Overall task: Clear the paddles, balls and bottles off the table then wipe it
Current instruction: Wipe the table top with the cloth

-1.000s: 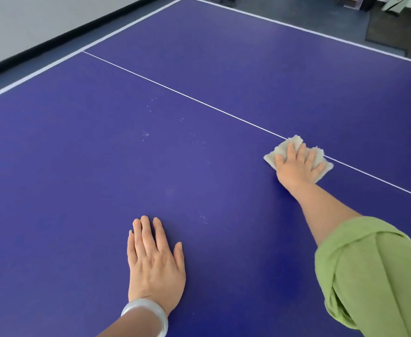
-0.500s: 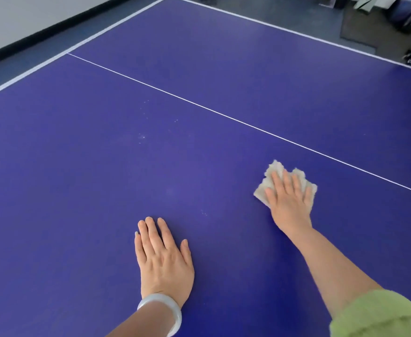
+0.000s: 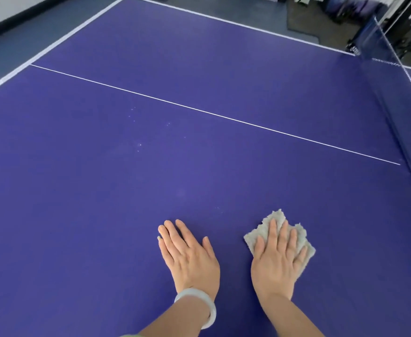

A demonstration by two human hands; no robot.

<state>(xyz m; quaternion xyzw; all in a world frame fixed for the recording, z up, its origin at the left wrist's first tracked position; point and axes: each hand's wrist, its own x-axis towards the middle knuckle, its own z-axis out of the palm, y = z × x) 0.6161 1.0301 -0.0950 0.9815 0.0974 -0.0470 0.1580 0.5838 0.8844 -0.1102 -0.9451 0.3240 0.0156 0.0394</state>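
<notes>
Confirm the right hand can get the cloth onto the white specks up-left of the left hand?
Probably yes. The right hand presses the cloth flat beside the left hand, and only bare table lies between it and the specks; the left hand sits off that path. May need a lean.

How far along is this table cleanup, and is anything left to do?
Done, apparently: no paddles, balls or bottles show on the visible part of the table. In hand: the right hand presses a pale cloth flat on the surface, with the left hand resting flat beside it. Left: small white specks show farther out, short of the white line, so that patch likely needs a pass.
</notes>
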